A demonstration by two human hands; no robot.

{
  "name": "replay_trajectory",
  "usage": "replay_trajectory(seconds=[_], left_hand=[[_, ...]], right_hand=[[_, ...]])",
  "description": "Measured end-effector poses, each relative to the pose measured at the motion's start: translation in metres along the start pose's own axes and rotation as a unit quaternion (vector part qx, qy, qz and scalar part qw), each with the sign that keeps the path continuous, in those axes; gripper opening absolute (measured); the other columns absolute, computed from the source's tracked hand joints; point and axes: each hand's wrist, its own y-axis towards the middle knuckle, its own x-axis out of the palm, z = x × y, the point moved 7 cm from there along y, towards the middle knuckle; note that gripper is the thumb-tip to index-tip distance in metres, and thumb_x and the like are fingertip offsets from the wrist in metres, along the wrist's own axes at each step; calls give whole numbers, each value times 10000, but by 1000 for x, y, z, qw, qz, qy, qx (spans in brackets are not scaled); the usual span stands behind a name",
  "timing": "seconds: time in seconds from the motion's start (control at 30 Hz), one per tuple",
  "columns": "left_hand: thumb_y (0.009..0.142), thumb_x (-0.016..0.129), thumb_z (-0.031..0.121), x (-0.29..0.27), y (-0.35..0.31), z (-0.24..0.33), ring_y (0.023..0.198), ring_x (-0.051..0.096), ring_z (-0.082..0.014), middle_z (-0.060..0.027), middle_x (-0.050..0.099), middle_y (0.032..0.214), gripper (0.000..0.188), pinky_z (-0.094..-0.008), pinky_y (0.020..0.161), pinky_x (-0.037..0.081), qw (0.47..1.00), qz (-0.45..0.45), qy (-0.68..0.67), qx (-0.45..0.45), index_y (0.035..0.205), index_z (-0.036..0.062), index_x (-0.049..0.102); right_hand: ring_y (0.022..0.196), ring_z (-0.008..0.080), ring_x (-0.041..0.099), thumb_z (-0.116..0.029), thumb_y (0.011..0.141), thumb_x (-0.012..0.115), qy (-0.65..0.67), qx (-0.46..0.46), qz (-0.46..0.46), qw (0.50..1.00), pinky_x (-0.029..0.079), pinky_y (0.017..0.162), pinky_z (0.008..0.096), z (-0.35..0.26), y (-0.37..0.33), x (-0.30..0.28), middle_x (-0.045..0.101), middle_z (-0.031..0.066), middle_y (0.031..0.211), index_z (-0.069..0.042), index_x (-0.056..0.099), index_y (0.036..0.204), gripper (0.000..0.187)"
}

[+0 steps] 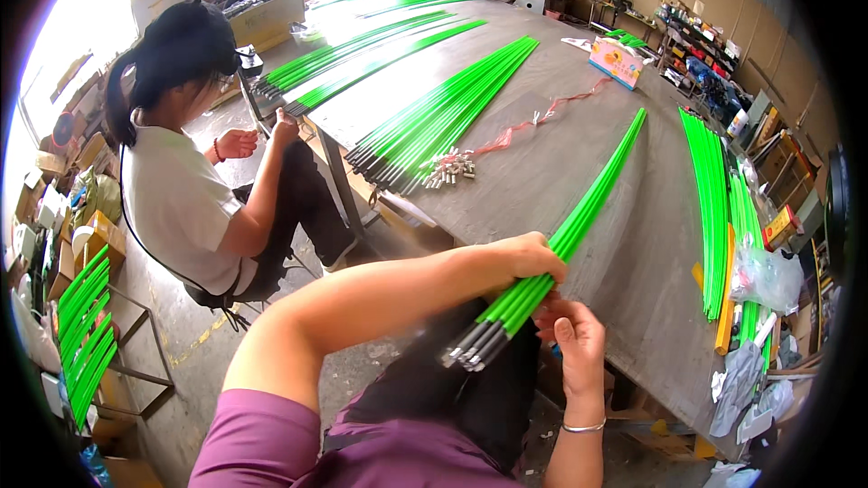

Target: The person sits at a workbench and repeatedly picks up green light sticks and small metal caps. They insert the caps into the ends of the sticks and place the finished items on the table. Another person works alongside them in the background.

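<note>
a bundle of green rods [580,219] lies slantwise in front of us, its long axis running from above our lap up and to the right, across the table edge, to a narrow far tip. its dark, metal-capped near ends [484,343] fan out slightly past the edge. our left hand [533,258] is closed around the bundle from above, a little up from those ends. our right hand [571,334], fingers curled, sits just beside the bundle's lower right side; we cannot tell whether it touches or holds anything. both hands are close, and we judge the right hand's place beside the near ends matters most. beyond, on the grey table [633,307], lie a fan of green rods [457,113], small silvery pieces [448,167] and red string [506,140]. a colourful box [617,61] bears printing too small to read; we can make out no brand.
</note>
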Motion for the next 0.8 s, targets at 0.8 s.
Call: replay_trajectory(seconds=[0.8], left_hand=[[674, 709, 71, -146, -126, 67, 495, 581, -187, -135, 585, 658, 438, -297, 411, 463, 979, 168, 117, 1, 977, -67, 425]], right_hand=[[690, 125, 544, -141, 841, 694, -287, -151, 200, 925, 460, 689, 266, -14, 12, -46, 579, 39, 771, 23, 563, 1060, 304]])
